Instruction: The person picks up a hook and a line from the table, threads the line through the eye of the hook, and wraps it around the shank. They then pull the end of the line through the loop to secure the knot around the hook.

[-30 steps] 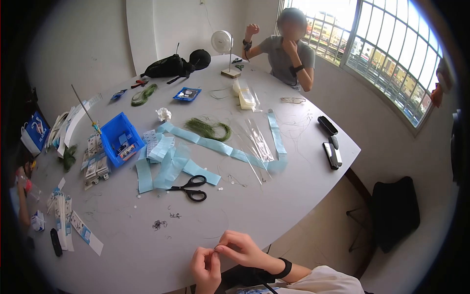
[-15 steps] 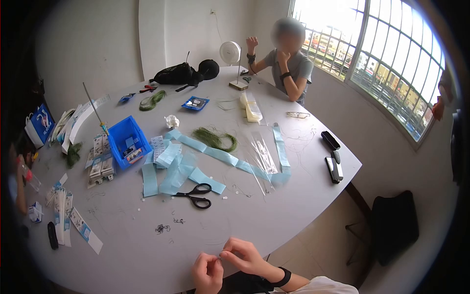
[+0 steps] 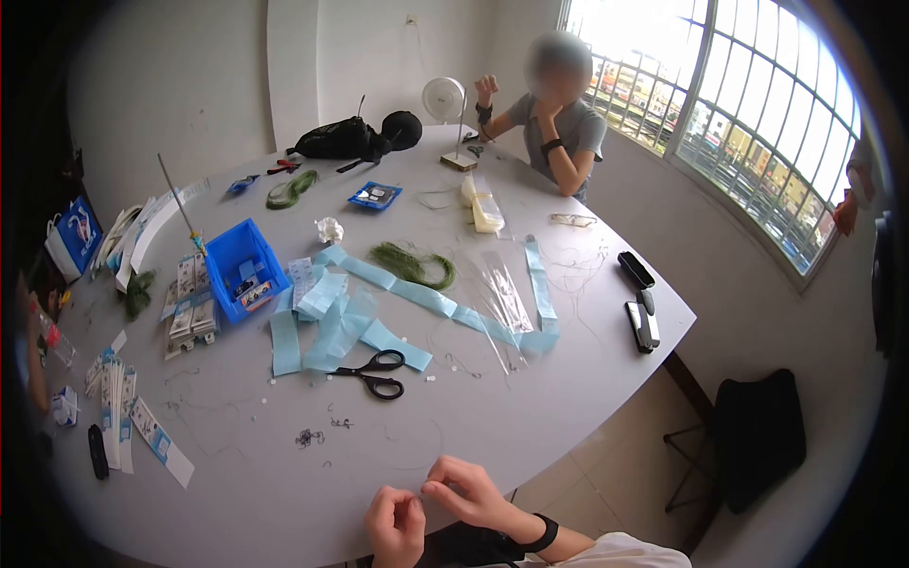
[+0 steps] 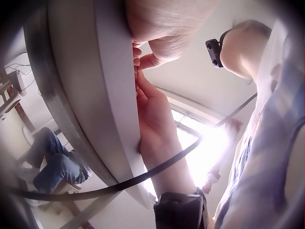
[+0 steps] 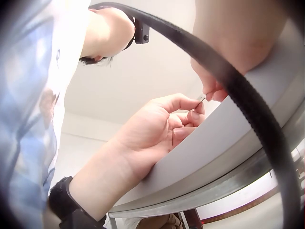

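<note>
At the table's near edge, my left hand [image 3: 396,526] and my right hand [image 3: 473,494] meet at the fingertips. In the right wrist view the left hand [image 5: 152,129] pinches a tiny dark thin piece [image 5: 203,98] between thumb and forefinger. The right hand [image 5: 238,43] pinches at its other end, partly behind a black strap. The left wrist view has the left hand [image 4: 167,28] above and the right hand [image 4: 157,114] below, tips close together. What the piece is cannot be made out. Small dark hooks or loops [image 3: 308,437] lie on the table beyond the hands.
Black scissors [image 3: 381,374], pale blue strips [image 3: 341,331], a blue bin [image 3: 244,270], green line bundles [image 3: 412,265] and a stapler [image 3: 644,327] lie on the table [image 3: 530,426]. Printed cards [image 3: 118,417] are at left. A person [image 3: 563,114] sits across, near a small fan [image 3: 442,99].
The head view has shifted slightly, moving the scene in the frame. Both hands stay together at the table edge, with small changes in how the fingers lie.
</note>
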Demonstrator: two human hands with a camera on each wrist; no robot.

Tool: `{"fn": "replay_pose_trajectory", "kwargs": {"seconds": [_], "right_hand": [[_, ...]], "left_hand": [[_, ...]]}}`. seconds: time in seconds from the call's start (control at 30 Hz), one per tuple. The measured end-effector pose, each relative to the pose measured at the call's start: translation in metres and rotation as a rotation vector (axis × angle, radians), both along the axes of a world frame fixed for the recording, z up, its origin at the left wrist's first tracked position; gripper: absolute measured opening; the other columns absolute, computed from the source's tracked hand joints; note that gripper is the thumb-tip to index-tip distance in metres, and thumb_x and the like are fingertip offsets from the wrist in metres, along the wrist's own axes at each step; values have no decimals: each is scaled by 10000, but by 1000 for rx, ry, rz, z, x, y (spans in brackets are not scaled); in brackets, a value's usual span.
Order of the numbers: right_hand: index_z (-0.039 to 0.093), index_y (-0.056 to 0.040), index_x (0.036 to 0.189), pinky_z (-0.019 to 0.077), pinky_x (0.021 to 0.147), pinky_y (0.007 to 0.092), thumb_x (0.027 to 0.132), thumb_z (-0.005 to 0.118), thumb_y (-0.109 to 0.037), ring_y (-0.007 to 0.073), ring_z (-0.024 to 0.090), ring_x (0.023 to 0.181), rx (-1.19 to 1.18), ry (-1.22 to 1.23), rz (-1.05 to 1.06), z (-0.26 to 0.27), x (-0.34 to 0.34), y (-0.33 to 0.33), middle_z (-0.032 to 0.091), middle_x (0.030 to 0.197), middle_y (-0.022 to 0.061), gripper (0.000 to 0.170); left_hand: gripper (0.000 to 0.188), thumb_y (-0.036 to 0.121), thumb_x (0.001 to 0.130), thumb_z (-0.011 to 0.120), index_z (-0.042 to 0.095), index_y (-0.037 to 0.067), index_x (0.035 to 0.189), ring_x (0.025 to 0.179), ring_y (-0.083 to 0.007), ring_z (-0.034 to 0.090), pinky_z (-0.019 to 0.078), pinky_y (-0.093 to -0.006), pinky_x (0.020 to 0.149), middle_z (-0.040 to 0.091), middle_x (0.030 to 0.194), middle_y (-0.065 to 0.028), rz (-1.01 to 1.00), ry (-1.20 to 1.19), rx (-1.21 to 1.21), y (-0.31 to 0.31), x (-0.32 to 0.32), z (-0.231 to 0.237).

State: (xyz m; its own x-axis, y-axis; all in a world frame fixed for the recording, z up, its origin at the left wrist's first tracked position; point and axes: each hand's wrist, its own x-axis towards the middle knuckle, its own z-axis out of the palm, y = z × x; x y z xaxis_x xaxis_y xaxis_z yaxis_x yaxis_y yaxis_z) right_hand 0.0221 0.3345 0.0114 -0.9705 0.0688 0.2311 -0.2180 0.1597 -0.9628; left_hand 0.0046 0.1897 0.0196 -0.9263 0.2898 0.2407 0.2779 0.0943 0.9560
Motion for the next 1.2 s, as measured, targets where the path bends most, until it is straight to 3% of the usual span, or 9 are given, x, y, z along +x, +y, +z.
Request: {"fn": "replay_pose_trajectory", "kwargs": {"seconds": [0.17,0.47,1.0,1.07,1.2], "right_hand": [[524,2,778,339,496,241,860,565,-108,130,431,576,-4,38,-3,0,-1,-1,483,707,60,144],[531,17,781,376,548,236,855,562,-88,132,475,632,0,-7,8,1,-1,0,525,736,67,131],[550,10,803,357,505,227,860,559,-85,119,453,594,10,36,4,2,-1,-1,503,739,59,112],[549,11,801,358,505,228,859,560,-85,120,453,594,-3,26,-4,2,-1,-2,503,737,60,113],[548,11,798,358,506,228,855,563,-83,122,453,594,-3,34,-3,3,-1,-2,502,733,60,112]], "left_hand": [[128,125,861,533,505,17,799,590,-143,434,378,-274,536,465,648,-56,16,33,-9,0,0,-1],[118,122,863,528,512,17,810,592,-148,437,374,-276,534,464,651,-58,16,43,-24,1,-1,1],[118,123,857,535,513,19,805,585,-143,429,372,-274,532,461,643,-51,24,29,-10,0,-2,0],[93,42,807,561,505,12,738,505,-98,408,305,-229,454,449,640,-33,15,21,-4,-1,-4,-4],[77,36,803,553,509,11,744,498,-104,415,309,-233,449,452,642,-39,24,36,-1,0,-4,-6]]}}
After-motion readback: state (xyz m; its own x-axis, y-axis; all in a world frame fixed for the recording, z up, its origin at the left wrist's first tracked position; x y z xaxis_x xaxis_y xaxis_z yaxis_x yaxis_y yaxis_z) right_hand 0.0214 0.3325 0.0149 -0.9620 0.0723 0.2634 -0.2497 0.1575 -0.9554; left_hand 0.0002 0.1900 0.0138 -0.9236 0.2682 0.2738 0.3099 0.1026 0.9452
